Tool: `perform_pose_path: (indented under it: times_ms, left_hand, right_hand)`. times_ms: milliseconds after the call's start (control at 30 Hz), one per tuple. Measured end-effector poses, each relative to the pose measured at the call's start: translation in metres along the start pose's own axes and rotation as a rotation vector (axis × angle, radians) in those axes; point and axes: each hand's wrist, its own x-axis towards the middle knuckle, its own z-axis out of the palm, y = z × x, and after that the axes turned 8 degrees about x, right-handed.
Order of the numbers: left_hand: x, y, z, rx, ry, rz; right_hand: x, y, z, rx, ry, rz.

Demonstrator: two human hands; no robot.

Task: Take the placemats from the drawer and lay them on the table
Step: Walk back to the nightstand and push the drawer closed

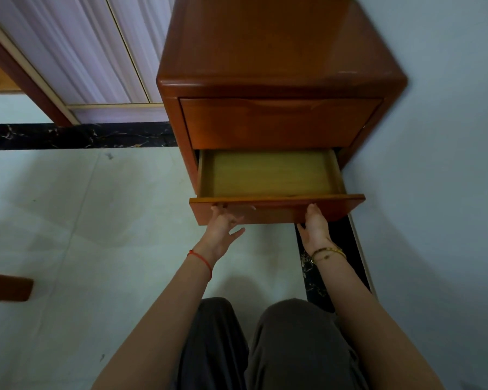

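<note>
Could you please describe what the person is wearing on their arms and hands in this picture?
Both forearms are bare, with no sleeves in view. The left wrist carries a thin red string bracelet. The right wrist carries slim gold-coloured bangles, one seemingly with a small charm. No rings or gloves are apparent on the left hand or right hand.

Both forearms are bare — no sleeves in view. The left hand [223, 230] has a thin red string [202, 260] tied round its wrist. The right hand [316, 225] wears gold bracelets [328, 253] at the wrist — slim bands, one a fine chain carrying a small charm. The legs are in loose dark grey-brown trousers [293, 347].
</note>
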Motion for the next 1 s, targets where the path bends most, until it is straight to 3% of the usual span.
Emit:
perform_pose_path:
  times_ms: [833,1000]
  left_hand:
    - [0.123,0.069,-0.012,0.143,-0.041,0.039]
    - [0.135,0.073,-0.018,0.094,0.038,-0.013]
  right_hand:
    - [0.106,-0.068,0.079,-0.084,-0.049,0.036]
    - [0.116,-0.072,0.089,-0.063,-0.074,0.031]
